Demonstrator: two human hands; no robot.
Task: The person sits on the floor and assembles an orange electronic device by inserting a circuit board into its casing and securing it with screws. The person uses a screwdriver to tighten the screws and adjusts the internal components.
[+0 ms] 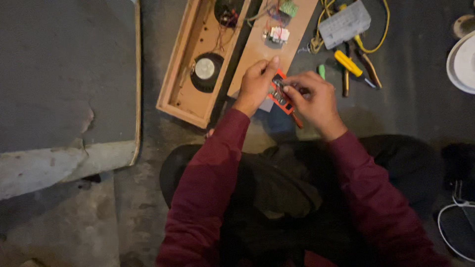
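Observation:
I sit on the floor in dark red sleeves. My left hand [257,85] and my right hand [312,98] both grip a small orange-red device [280,94] held between them, with dark and metallic parts on its face. My right fingers pinch at its upper side; what they pinch is too small to tell. Just beyond my hands lies a long wooden panel [262,44] with a small circuit board and wires on it. To its left lies an open wooden speaker box [184,74] with a round speaker [205,70] inside.
To the right of the panel lie a yellow-handled screwdriver [349,63], pliers [370,68], a grey block with yellow cable [344,23] and a small green item [321,71]. A white round object [462,62] sits at the right edge. A worn slab [64,79] fills the left.

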